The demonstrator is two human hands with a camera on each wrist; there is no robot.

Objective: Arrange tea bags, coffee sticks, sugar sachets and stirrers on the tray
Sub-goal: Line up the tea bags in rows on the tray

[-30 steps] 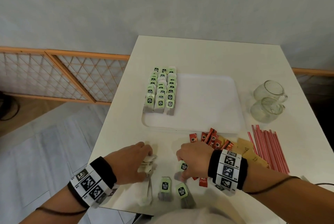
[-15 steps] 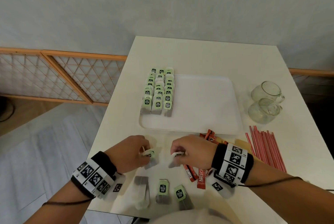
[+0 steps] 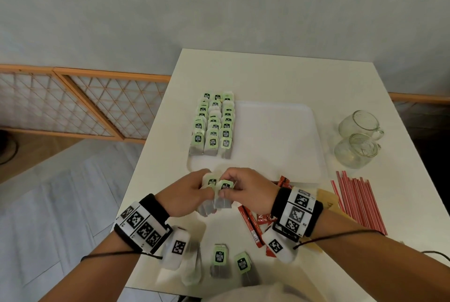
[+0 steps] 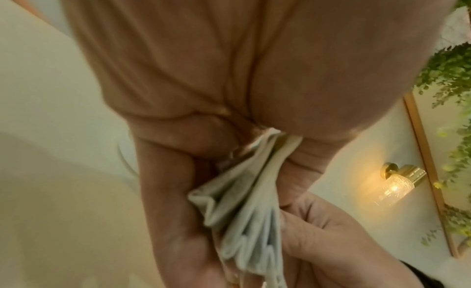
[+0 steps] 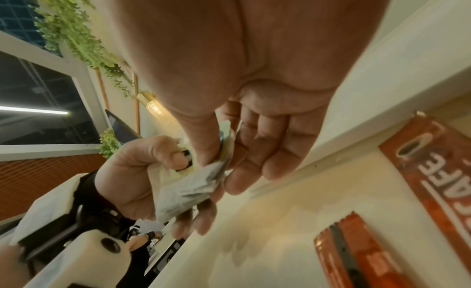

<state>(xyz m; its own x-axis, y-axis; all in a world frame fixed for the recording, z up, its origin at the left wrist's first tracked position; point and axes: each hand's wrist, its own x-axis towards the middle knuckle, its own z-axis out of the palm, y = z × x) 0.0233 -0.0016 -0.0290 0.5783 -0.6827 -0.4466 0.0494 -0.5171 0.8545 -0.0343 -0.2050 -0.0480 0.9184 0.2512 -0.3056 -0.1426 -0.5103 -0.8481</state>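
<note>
Both hands [image 3: 185, 194] grip "McCoy teas"-tagged tea bags [image 3: 219, 192].

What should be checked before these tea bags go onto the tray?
1. Left hand holds tea bags: ok, a bunch is gripped.
2. Right hand pinches a tea bag: ok.
3. The two bunches squared into one stack: not ok, tags sit offset.
4. Free space on tray beside the three tea bag rows: ok.
5. Loose tea bags left on table: not ok, some remain near the front edge.
6. Number of bags held: cannot tell.
</note>
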